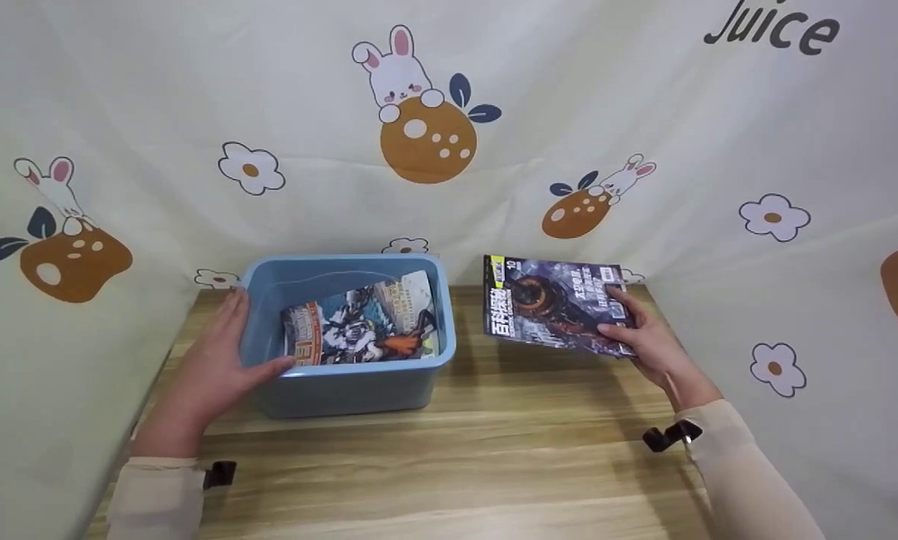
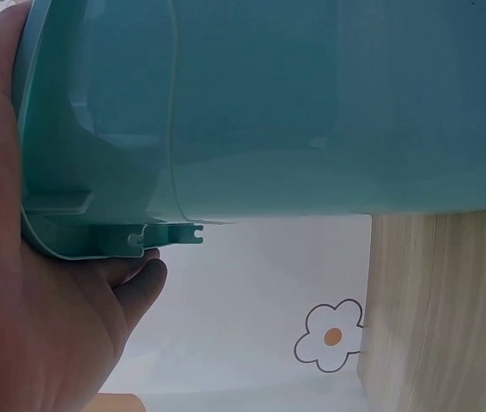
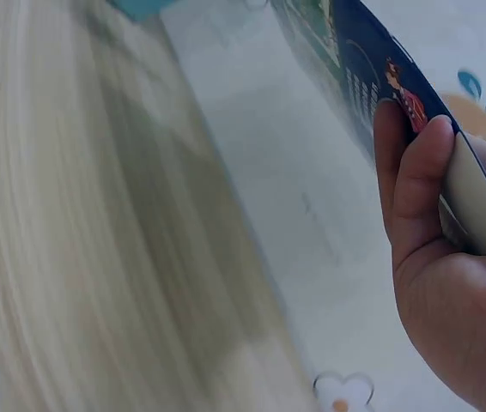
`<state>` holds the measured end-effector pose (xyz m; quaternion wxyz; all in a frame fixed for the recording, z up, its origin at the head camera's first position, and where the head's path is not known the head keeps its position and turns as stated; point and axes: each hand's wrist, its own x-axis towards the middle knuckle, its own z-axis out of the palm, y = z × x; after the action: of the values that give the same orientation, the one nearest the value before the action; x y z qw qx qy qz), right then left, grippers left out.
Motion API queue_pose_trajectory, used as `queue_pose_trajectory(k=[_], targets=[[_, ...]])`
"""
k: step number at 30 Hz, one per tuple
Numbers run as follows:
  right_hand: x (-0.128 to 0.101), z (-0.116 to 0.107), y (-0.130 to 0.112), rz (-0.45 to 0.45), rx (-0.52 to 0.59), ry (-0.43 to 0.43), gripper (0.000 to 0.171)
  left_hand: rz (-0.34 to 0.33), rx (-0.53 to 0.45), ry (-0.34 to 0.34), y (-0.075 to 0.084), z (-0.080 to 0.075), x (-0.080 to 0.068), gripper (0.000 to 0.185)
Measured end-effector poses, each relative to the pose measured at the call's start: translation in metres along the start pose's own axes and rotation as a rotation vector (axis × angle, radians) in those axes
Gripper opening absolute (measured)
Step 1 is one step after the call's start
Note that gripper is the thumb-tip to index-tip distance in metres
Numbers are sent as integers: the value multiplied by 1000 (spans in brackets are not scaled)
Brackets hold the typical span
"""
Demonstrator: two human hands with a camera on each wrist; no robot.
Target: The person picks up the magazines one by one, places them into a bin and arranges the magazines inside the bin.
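Observation:
My left hand (image 1: 210,369) holds the left rim of a blue plastic storage bin (image 1: 347,394), thumb at the front corner and fingers along the side. Fingertips (image 2: 142,287) curl beneath the lip in the left wrist view. Inside the bin lies a magazine (image 1: 366,324) with a colourful robot-like figure on its cover, tilted. To the right, my right hand (image 1: 655,345) grips a dark purple magazine (image 1: 550,304) by its right edge, thumb over the cover. The right wrist view shows fingers (image 3: 422,167) against its back cover (image 3: 372,69), with the magazine raised over the table.
The bin stands on a wood-grain table (image 1: 509,465), towards the back left. A pale cloth (image 1: 306,97) printed with rabbits, oranges and flowers hangs behind the table and along both sides.

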<state>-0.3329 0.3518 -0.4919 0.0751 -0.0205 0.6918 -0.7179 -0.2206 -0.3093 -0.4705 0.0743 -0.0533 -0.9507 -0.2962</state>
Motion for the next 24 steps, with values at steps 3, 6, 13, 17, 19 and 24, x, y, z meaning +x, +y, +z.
queue_pose_trajectory(k=[3, 6, 13, 17, 19, 24], targets=[[-2, 12, -11, -10, -2, -7, 88, 5, 5, 3, 0, 0, 2, 136], [-3, 25, -19, -22, 7, -29, 87, 13, 5, 6, 1, 1, 3, 135], [-6, 64, -33, -80, -3, -59, 88, 0, -2, 8, 0, 1, 0, 135], [-8, 87, -41, -112, -31, -64, 91, -11, -2, 1, -1, 1, -2, 136], [-8, 99, -45, -126, -55, -68, 93, -15, -2, 5, -1, 1, -2, 136], [-2, 128, -52, -137, -85, -65, 93, -17, -2, 12, 0, 2, -2, 138]])
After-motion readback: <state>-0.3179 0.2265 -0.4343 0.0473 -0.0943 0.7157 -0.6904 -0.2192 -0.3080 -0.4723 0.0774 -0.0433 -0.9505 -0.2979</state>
